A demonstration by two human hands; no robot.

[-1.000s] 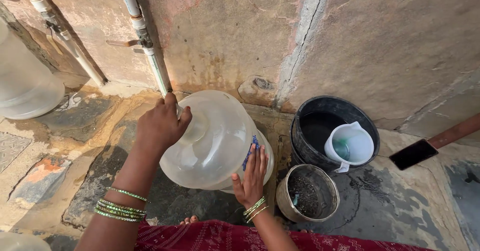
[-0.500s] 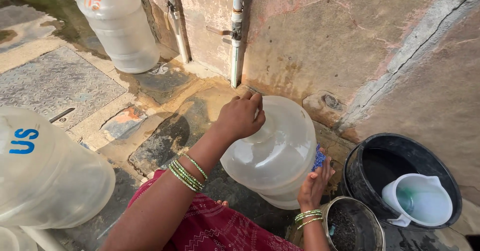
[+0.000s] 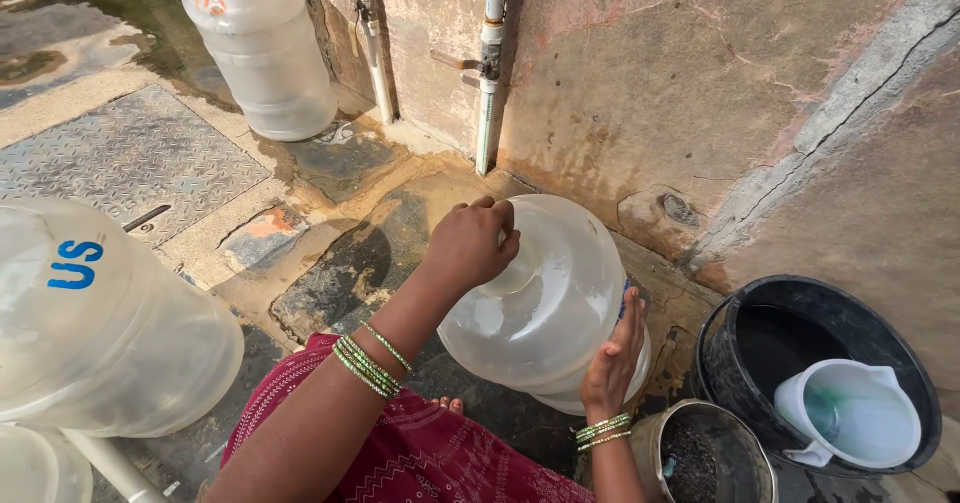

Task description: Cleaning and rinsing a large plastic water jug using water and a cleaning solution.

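Observation:
A large clear plastic water jug (image 3: 555, 303) stands tilted on the wet stone floor in front of me, at the foot of the wall. My left hand (image 3: 470, 245) is closed over its neck at the top. My right hand (image 3: 615, 358) presses flat, fingers up, against the jug's lower right side. Green bangles ring both wrists. My knees in red patterned cloth (image 3: 400, 453) are just below the jug.
Another clear jug (image 3: 262, 48) stands far left by the wall pipes (image 3: 488, 63). A third jug (image 3: 100, 333) lies near left. Right are a black bucket (image 3: 730, 343) holding a white mug (image 3: 850, 413) and a small metal pot (image 3: 700, 458). A metal floor plate (image 3: 110, 158) lies left.
The view has swung left and down, bringing the left-hand jugs into sight. Both hands keep their hold on the tilted jug, which appears slightly turned.

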